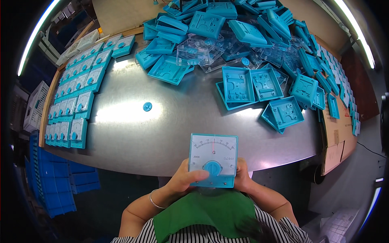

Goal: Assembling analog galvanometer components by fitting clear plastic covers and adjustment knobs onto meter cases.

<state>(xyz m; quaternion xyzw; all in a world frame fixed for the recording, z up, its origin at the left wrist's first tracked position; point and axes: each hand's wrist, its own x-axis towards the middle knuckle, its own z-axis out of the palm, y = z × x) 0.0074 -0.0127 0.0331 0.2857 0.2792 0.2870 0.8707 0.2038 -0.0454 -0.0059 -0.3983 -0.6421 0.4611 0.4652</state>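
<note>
1. Head view, near centre: an analog meter with a white dial, a red needle near mid-scale and a teal base is held face up at the near edge of the steel table.
2. The left hand grasps the meter's left side, its thumb over the front beside the round teal knob; the right hand grips the right side.
3. Left: rows of similar meters stand closely ranked along the wooden table border.
4. Between these rows and the held meter: a small teal disc lies alone.
5. Far centre to right: teal housings are heaped with clear plastic covers.
6. Right: cardboard lies at the table's edge.
7. Near left, below table level: blue crates.
</note>
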